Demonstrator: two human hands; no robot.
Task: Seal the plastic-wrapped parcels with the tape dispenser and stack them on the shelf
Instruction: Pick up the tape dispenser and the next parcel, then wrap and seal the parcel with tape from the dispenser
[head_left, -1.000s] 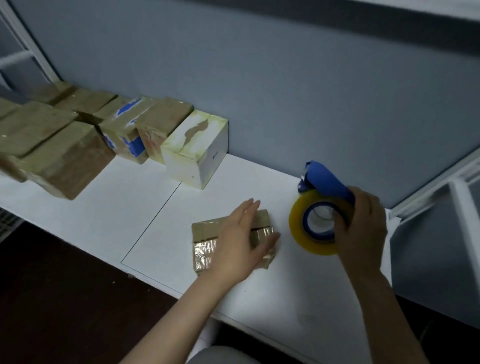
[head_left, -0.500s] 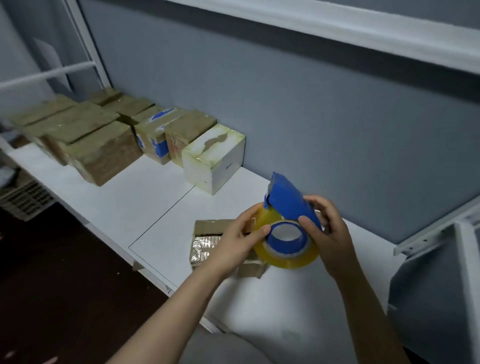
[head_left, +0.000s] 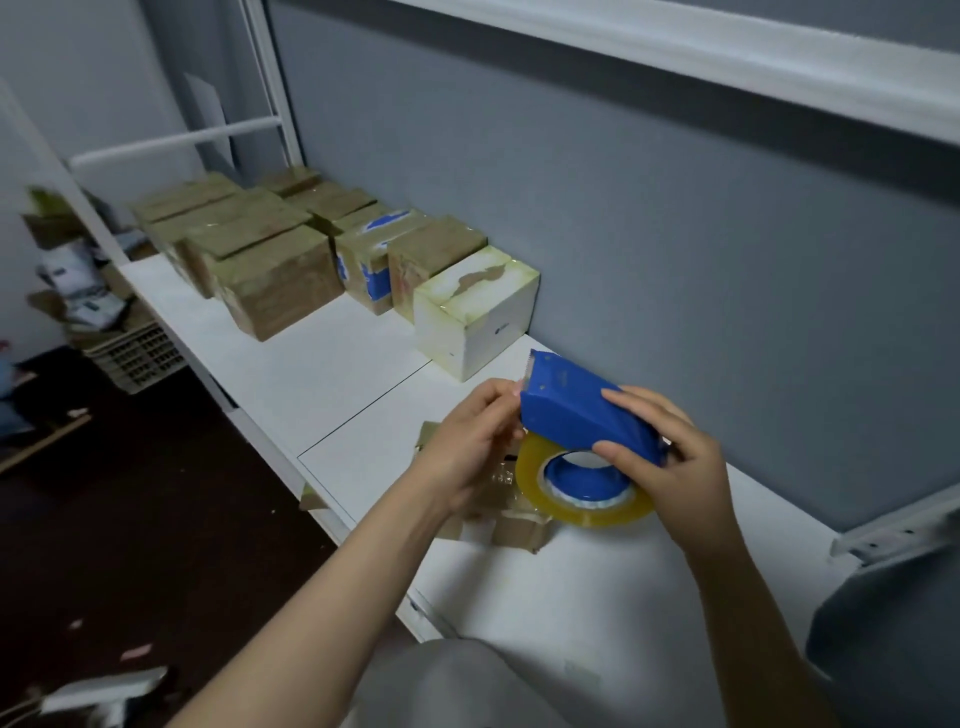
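1. Blue plastic forms the tape dispenser (head_left: 576, 410), which is held just above the white shelf (head_left: 332, 374). Its toothed edge points up and to the left. A roll of clear yellowish tape (head_left: 592, 512) sits on its hub underneath.
2. The right hand (head_left: 675, 467) grips the tape dispenser from the right. The thumb lies on the near side and the fingers are curled over the rear.
3. The left hand (head_left: 467, 441) has its fingers curled, and the fingertips pinch at the toothed front of the tape dispenser. Whether a tape end lies between them cannot be told.
4. One brown parcel (head_left: 514, 527) lies on the shelf under both hands, mostly hidden by the left hand and the roll. Shiny wrap shows on its top, and brown flaps stick out at its corners.
5. Further left, a row of wrapped parcels stands along the grey wall (head_left: 701, 234).
   - The white box (head_left: 475, 312) is nearest.
   - A brown box (head_left: 434, 254) touches it.
   - Next comes a box with blue marks (head_left: 371, 265).
   - Larger brown boxes (head_left: 278, 283) stand beyond.
6. Below the shelf's far left end, a slatted crate (head_left: 137, 356) stands on the dark floor (head_left: 130, 519). Blurred papers lie above it.
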